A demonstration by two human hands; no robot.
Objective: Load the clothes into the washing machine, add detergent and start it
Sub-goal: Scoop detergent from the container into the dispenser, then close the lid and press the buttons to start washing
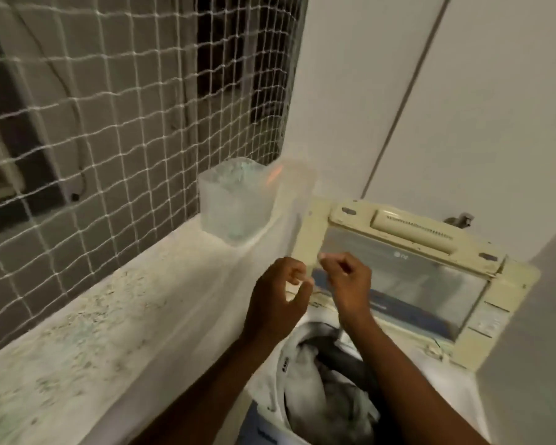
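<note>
The clothes (328,390) lie bunched in the open drum of the washing machine (507,319), low in the picture and directly under the two forearms. The lid (408,271) stands raised behind them, its window facing the person.

Both hands are held above the drum's far edge, close together but apart. The left hand (278,303) has its grip half curled, thumb and forefinger nearly pinched; the right hand (347,281) has its grip narrow, fingertips drawn together as if on something small and thin. Motion blur hides whether either holds anything, so I cannot tell.

The relation that matters for the next step, as I judge it, is the translucent container (235,200) standing upright on the ledge (116,303) beside the netted window (109,101). It lies up and to the left of the hands, well apart from them, and the left hand is the nearer. If it holds the detergent, which the picture does not confirm, the reach goes forward and leftward, away from the drum. Loading looks largely done.
</note>
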